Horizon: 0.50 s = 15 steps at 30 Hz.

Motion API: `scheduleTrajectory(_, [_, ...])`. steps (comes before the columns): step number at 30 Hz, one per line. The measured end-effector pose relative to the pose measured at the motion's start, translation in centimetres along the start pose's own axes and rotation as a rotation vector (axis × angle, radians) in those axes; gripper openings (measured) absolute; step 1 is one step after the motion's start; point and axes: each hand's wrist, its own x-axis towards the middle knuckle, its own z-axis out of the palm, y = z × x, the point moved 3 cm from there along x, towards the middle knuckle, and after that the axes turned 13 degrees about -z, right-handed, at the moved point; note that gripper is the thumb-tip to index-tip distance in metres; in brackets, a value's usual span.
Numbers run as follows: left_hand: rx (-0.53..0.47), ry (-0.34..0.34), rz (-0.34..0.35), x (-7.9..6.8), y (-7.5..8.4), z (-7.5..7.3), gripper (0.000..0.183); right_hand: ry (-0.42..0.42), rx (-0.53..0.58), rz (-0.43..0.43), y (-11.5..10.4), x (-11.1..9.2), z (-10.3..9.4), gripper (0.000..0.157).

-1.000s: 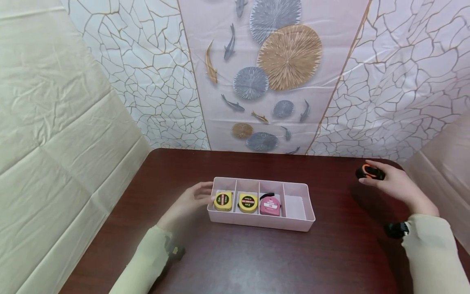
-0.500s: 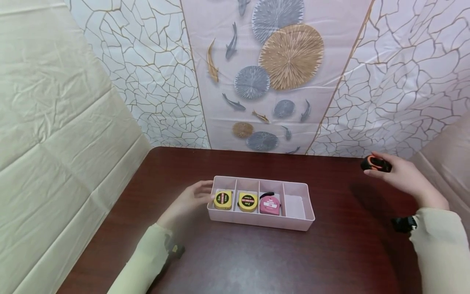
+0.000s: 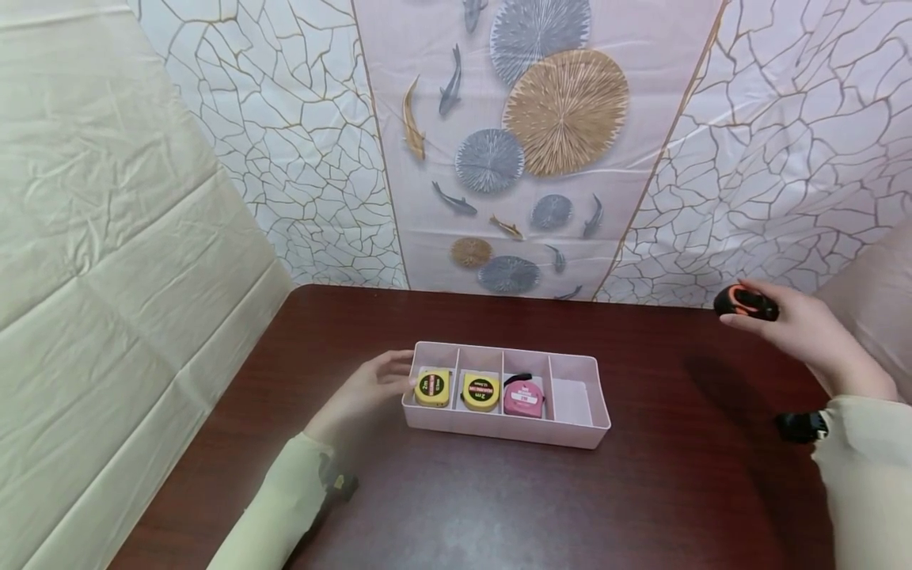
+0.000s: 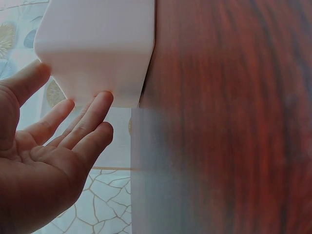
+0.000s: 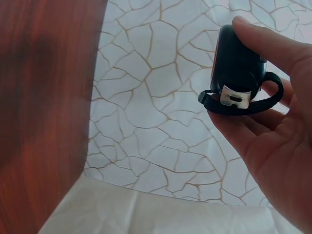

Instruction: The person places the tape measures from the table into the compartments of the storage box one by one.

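Observation:
My right hand point(image 3: 819, 328) holds a black and orange tape measure point(image 3: 748, 303) between thumb and fingers, raised above the table's far right. A black wrist strap point(image 5: 243, 105) and the metal end hook point(image 5: 236, 97) show in the right wrist view. At the left end of a pale pink divided box point(image 3: 499, 427), my left hand point(image 3: 363, 392) touches the end wall with fairly straight fingers point(image 4: 97, 109). Two yellow tape measures point(image 3: 432, 388) lie in the two left compartments, one in each. A pink tape measure point(image 3: 523, 398) with a black strap occupies the third; the rightmost compartment point(image 3: 572, 401) holds nothing.
The box stands on a dark red-brown wooden table point(image 3: 484, 507). A patterned cloth point(image 3: 541, 158) hangs behind the table's far edge, and beige cloth point(image 3: 128, 237) hangs along the left side. Black wrist devices point(image 3: 801, 427) sit by both sleeves.
My right hand has moved right and upward in the head view, carrying the black and orange tape measure. The left hand and the box stay nearly still.

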Motion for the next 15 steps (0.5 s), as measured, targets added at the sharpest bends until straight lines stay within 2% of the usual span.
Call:
scheduleTrajectory(6, [-0.008, -0.006, -0.011, 0.1, -0.1, 0.0, 0.056, 0.038, -0.090, -0.037, -0.3, 0.2, -1.3, 0.084])
scheduleTrajectory(15, [0.007, -0.006, 0.011, 0.2, -0.2, -0.1, 0.056, 0.063, -0.100, -0.028, -1.4, 0.3, -2.8, 0.084])
